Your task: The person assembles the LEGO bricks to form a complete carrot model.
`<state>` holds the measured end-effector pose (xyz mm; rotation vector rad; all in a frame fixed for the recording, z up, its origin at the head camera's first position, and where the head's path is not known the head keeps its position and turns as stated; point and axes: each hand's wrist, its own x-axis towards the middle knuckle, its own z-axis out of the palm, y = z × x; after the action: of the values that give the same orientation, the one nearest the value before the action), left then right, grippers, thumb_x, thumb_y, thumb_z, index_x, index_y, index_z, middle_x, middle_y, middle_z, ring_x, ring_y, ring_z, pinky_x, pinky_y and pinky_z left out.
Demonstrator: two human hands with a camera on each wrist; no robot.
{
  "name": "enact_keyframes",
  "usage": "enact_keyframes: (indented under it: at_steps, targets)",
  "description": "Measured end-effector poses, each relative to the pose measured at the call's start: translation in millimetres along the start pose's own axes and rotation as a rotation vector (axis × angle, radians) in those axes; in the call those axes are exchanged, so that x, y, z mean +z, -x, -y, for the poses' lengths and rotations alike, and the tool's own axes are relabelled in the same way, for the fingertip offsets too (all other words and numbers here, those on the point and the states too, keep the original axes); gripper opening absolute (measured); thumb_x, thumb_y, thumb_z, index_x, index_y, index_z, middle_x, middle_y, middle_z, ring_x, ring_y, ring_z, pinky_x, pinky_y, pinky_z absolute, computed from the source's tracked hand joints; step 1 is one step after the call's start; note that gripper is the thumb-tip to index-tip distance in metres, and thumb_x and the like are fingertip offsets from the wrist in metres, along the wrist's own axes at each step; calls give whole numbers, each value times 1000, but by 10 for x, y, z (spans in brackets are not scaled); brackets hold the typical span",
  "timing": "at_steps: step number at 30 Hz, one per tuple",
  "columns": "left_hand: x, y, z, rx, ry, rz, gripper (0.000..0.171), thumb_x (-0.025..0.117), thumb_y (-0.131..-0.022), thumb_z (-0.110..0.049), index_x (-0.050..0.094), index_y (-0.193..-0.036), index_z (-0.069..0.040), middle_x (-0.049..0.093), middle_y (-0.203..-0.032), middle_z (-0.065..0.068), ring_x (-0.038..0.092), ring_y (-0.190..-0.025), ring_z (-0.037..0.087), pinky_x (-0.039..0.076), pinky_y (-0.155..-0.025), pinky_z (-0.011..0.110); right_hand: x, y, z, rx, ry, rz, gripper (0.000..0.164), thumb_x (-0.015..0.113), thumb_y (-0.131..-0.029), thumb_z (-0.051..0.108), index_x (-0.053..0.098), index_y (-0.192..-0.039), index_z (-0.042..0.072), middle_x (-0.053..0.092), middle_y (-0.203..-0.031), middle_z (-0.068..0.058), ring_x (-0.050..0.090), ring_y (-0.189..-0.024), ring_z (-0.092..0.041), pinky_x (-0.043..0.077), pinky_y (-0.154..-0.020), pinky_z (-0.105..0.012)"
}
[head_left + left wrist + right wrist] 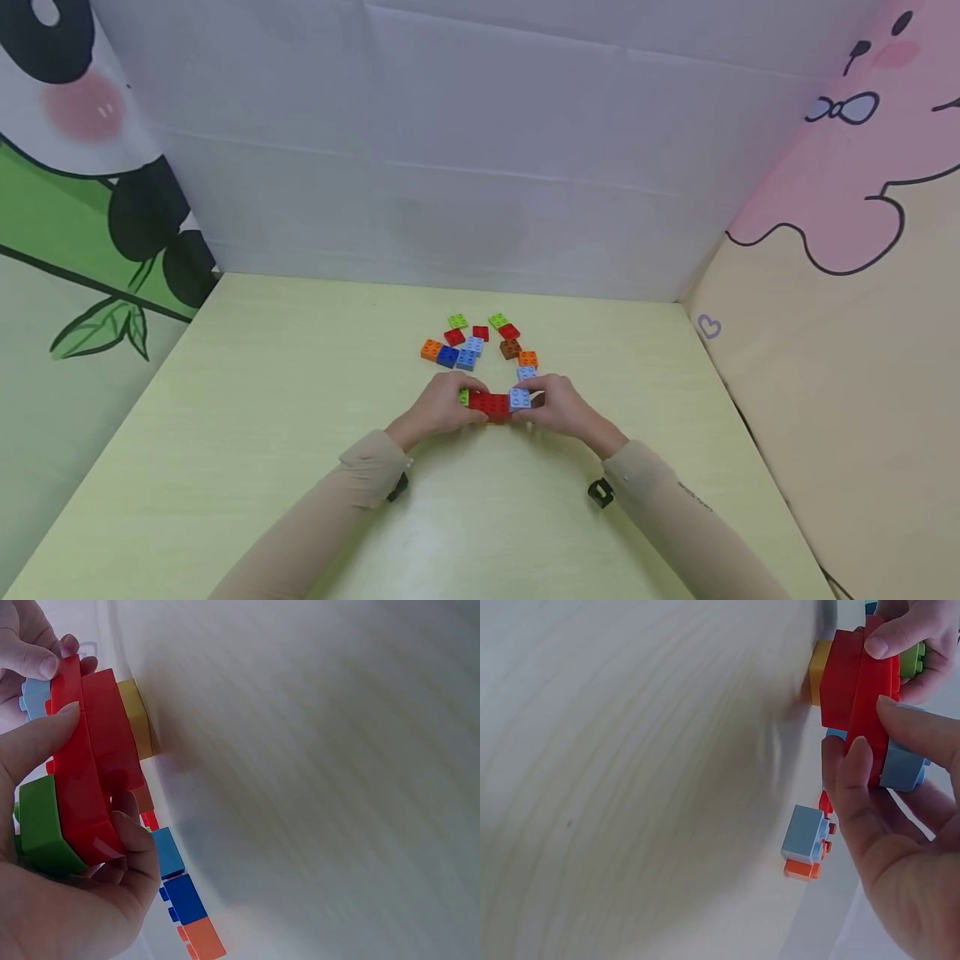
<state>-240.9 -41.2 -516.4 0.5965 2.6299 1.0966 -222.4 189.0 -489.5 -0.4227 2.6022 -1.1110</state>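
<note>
A stack of toy building bricks is held between both hands, level, near the table's middle. A long red brick (pixel 489 402) tops a shorter red brick (pixel 112 724), with a yellow brick (pixel 135 720) underneath. On the long brick's left end sits a green brick (pixel 46 829), and a light blue brick (pixel 902 761) sits on its right end. My left hand (pixel 435 406) grips the left end, thumb on the near side of the long red brick. My right hand (pixel 561 406) pinches the right end. Whether the yellow brick touches the table is hard to tell.
Beyond the hands lie several loose bricks, among them an orange brick (pixel 431 349), a dark blue brick (pixel 447 357), a brown brick (pixel 511 348) and a lime green brick (pixel 457 321). A white backdrop (pixel 465 167) closes off the pale table's (pixel 300 350) far edge.
</note>
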Motion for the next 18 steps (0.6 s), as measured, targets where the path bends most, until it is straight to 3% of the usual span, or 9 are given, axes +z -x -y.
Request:
enact_keyframes:
  at_steps: [18]
  targets:
    - [-9, 5, -18, -14, -13, 8, 37, 81, -77, -26, 70, -111, -19, 61, -105, -5, 50, -97, 16, 44, -80, 36, 0, -5, 7, 47, 8, 15, 42, 80, -79, 19, 67, -118, 9, 62, -107, -5, 62, -83, -18, 53, -68, -29]
